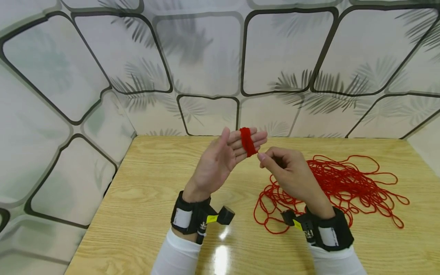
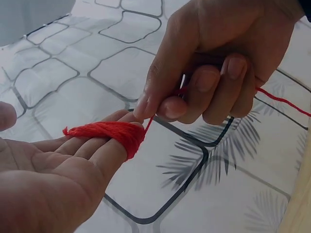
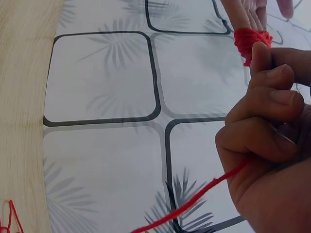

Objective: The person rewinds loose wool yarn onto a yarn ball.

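Red yarn passes through the right hand, pinched between thumb and index finger, with the other fingers curled over it. Just beside that pinch, the left hand is palm up with straight fingers, gripping nothing; a wound band of the same yarn encircles its fingers. Both hands are raised above the desk; in the head view the band shows against the far edge.

The yarn looks light, limp and soft, with enough texture that it should not slip much. It seems hardly fragile, though a hard pull would probably tighten the turns around the fingers. The strand is best pinched lightly close to the band, and the band itself by its whole width, since loose turns could spread.

Farther out, a loose pile of yarn lies toward the desk's right edge, its loops crossing; snags seem likely there. Beyond the far edge stands a leaf-patterned backdrop.
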`<state>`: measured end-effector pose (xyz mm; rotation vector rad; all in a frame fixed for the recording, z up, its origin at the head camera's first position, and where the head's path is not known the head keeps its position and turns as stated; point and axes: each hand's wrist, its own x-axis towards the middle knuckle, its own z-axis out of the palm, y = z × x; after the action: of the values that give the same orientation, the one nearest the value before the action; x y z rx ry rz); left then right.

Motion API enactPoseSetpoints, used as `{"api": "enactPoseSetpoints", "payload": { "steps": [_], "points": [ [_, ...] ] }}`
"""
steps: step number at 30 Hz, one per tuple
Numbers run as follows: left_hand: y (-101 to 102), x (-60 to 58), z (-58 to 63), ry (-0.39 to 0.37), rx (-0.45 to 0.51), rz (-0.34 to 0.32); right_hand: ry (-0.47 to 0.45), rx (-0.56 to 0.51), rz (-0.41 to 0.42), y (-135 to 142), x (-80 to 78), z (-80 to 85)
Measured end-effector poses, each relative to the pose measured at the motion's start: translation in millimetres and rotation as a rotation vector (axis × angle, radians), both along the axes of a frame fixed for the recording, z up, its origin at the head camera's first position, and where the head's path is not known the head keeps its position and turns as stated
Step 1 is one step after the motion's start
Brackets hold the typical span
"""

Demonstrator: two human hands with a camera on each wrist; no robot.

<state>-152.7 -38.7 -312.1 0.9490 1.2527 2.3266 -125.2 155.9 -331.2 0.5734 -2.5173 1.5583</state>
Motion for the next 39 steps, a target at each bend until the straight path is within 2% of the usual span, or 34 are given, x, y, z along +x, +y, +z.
{"api": "enactPoseSetpoints", "payload": {
  "steps": [7, 14, 17, 25, 31, 37, 39],
  "points": [
    [-3.8, -1.9, 0.1, -0.047, 0.061, -0.058, -0.003, 0.016, 0.003, 1.4, -0.9, 0.0],
    [-3.5, 0.3, 3.5, 0.052, -0.069, 0.007, -0.006, 0.029, -0.011, 2.5, -0.8, -0.1],
    [-2.8, 0.5, 3.7, 0.065, -0.073, 0.009, 0.001, 0.017, 0.001, 1.6, -1.5, -1.2],
    [-2.2, -1.2, 0.6, -0.020, 0.010, -0.032, -0.003, -0.004, 0.029, -1.9, -2.8, -2.1],
    [6.7, 2.5, -0.1, 0.089, -0.115, 0.044, 0.010, 0.008, 0.036, -5.5, -1.6, -3.3],
    [10.5, 3.8, -0.9, 0.122, -0.155, 0.053, 0.004, 0.063, 0.049, -8.8, -0.4, -3.4],
    [9.0, 3.8, -0.9, 0.170, -0.233, 0.079, 0.008, 0.100, 0.032, -8.2, 1.2, -1.3]
  ]
}}
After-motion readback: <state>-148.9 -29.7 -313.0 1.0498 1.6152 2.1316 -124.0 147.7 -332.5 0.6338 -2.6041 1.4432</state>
